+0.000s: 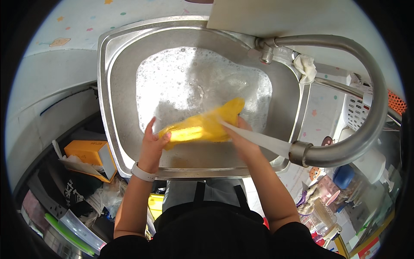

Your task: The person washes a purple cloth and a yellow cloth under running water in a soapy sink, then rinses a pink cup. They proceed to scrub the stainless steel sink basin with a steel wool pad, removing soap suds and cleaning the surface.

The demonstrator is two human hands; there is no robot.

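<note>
A wet yellow cloth (pixel 194 129) is stretched between my two hands over a stainless steel sink (pixel 181 160). My left hand (pixel 153 142) pinches its left end, thumb on top. At the other end my right hand (pixel 239 137) grips the cloth, its fingers partly hidden by the fabric and the water. A stream of water (pixel 255 137) runs from the curved metal faucet (pixel 300 153) onto the cloth's right half. Below lies foamy, soapy water (pixel 171 81) in the basin, with churned bubbles around the cloth.
A white rag (pixel 305 68) hangs at the sink's right rim. Right of the sink are a white perforated basket (pixel 354 110), a pump bottle (pixel 370 165) and a blue-lidded container (pixel 343 177). An orange box (pixel 85 152) stands at lower left, near dark bags (pixel 74 191).
</note>
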